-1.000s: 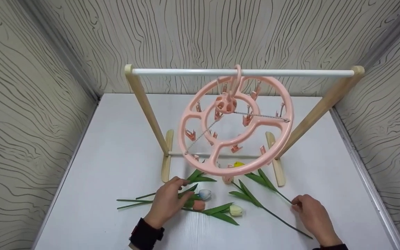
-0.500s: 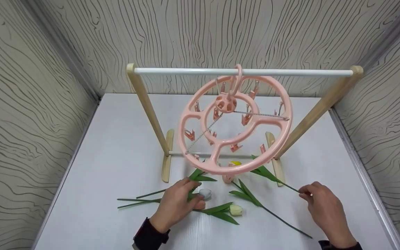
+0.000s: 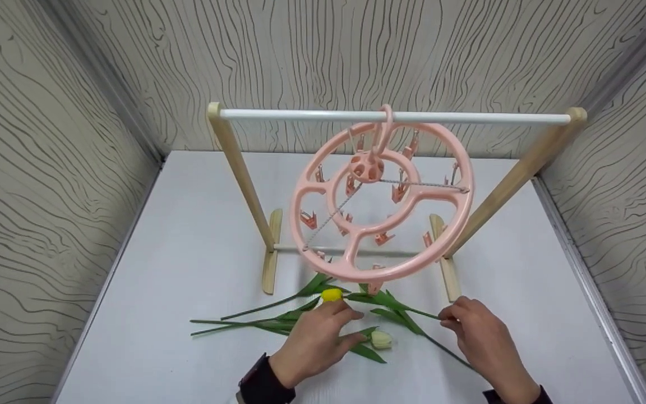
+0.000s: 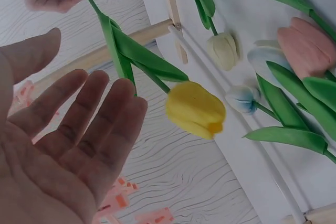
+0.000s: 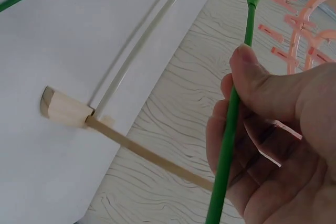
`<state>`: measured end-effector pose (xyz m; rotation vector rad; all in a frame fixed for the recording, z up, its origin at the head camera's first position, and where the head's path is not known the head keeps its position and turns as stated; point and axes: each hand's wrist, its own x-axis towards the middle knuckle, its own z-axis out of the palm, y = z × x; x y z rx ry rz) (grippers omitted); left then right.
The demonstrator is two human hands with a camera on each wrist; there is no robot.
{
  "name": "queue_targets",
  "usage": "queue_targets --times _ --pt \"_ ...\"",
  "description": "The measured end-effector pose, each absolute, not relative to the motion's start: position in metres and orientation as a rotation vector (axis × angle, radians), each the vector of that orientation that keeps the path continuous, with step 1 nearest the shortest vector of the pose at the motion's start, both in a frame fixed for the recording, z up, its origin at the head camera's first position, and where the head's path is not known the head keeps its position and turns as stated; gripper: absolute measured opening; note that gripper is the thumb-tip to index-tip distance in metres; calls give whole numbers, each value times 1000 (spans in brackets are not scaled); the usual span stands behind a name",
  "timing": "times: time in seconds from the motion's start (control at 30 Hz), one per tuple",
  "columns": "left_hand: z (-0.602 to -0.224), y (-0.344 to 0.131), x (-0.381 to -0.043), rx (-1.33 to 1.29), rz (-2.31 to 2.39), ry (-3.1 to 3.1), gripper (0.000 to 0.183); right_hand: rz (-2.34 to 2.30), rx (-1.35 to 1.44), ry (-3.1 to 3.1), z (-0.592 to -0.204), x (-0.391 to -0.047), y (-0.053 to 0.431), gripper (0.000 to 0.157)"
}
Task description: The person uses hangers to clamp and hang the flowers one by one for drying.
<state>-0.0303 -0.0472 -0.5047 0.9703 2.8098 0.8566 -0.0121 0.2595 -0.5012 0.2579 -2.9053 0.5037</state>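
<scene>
My right hand (image 3: 480,339) pinches the green stem (image 5: 226,145) of a yellow artificial tulip between thumb and fingers. The yellow tulip's head (image 4: 194,109) points left, just beyond my left hand (image 3: 320,339) in the head view. That left hand is empty, its fingers extended and slightly bent in the left wrist view, apart from the bloom. Below it on the table lie several other tulips: a cream one (image 3: 381,339), a pink one (image 4: 304,48) and a blue-white one (image 4: 242,99). My left hand hides part of these in the head view.
A pink ring hanger (image 3: 382,275) with several clips hangs from the white rod (image 3: 300,115) of a wooden stand. The stand's left post (image 3: 239,174) and feet rise from the white table (image 3: 188,224). Patterned walls (image 3: 323,56) enclose the back and sides.
My right hand went right, then back left with the yellow tulip, whose head came out from under the ring toward my left hand. My left hand moved right over the lying tulips.
</scene>
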Motion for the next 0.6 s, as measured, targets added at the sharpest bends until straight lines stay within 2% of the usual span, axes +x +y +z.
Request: queue_targets --times 0.37,0.6 --pt "-493 -22 -32 1153 723 2844 23 321 485 -2820 -496 -10 227 28" --pt "-491 -12 -37 1205 622 2907 16 229 582 -2817 -488 -11 216 23"
